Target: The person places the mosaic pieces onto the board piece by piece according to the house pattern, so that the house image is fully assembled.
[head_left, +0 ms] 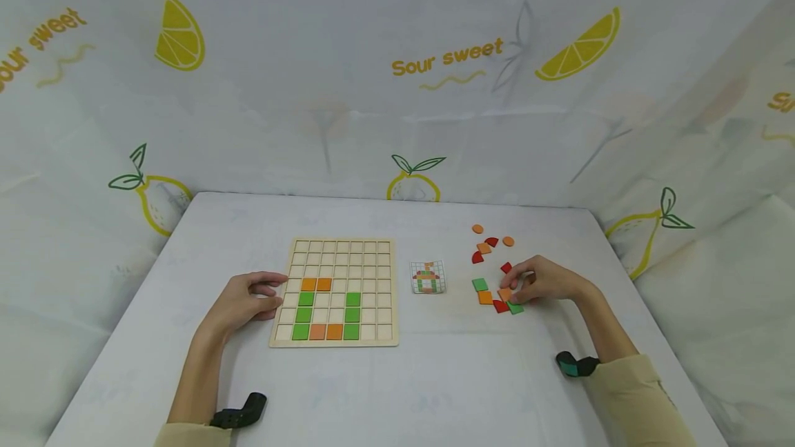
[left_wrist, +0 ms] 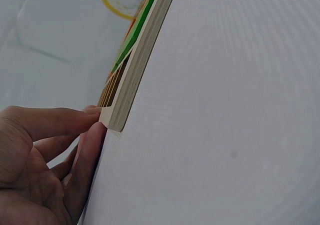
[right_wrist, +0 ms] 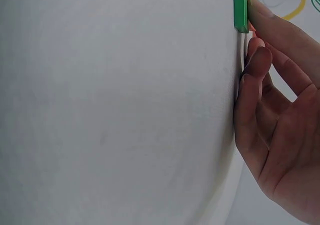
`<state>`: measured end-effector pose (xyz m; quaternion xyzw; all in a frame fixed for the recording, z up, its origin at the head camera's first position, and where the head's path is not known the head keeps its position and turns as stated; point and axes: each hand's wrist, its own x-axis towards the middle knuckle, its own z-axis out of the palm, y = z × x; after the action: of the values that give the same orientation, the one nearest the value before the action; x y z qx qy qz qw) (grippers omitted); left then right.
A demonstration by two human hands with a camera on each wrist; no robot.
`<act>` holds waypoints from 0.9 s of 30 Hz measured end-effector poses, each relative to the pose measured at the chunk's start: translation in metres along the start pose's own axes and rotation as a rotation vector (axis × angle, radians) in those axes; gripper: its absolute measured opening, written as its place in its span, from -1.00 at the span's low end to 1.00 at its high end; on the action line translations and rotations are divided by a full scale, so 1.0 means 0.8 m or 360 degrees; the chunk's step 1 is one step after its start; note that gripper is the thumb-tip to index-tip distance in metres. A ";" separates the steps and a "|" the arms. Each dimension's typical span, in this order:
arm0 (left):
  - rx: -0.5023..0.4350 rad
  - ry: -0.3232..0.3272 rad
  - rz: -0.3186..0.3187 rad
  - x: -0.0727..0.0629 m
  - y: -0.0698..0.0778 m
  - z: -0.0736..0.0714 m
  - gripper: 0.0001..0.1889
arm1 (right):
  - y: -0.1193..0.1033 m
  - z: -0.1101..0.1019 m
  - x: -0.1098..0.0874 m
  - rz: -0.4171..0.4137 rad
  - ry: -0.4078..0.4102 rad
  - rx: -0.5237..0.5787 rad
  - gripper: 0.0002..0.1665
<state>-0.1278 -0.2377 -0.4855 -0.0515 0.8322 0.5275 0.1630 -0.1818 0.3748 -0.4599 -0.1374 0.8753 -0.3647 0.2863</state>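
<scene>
The left hand [head_left: 248, 301] holds the left edge of a wooden grid board [head_left: 373, 261], its thumb and fingertips at the rim. Several green tiles [head_left: 304, 314] stand in two columns on the board, with orange tiles [head_left: 324, 284] in rows between and above them. On the right, the right hand [head_left: 543, 280] pinches a light orange square tile [head_left: 505, 294] with thumb and forefinger, low among the loose tiles. Close under it lies a green tile [right_wrist: 240, 10], seen edge-on in the right wrist view; the orange tile is mostly hidden there by the thumb.
A small pattern card [head_left: 428, 277] with a coloured grid picture lies between board and loose tiles. Around the right hand are red pieces [head_left: 501, 306], an orange square [head_left: 484, 298], a green square [head_left: 479, 284] and orange discs [head_left: 477, 229]. A lemon-print cloth [head_left: 348, 123] hangs behind the white table.
</scene>
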 end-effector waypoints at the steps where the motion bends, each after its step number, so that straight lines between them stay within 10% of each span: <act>1: 0.0000 0.0000 0.0000 0.000 0.000 0.000 -0.46 | -0.001 0.000 0.000 -0.0002 -0.0002 -0.0001 -0.73; 27: -0.0005 0.0004 -0.0008 0.001 -0.001 0.001 -0.46 | -0.006 0.000 -0.002 -0.0117 0.0011 -0.0034 -0.84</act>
<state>-0.1283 -0.2372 -0.4873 -0.0546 0.8313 0.5284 0.1632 -0.1804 0.3720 -0.4556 -0.1713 0.8745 -0.3661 0.2682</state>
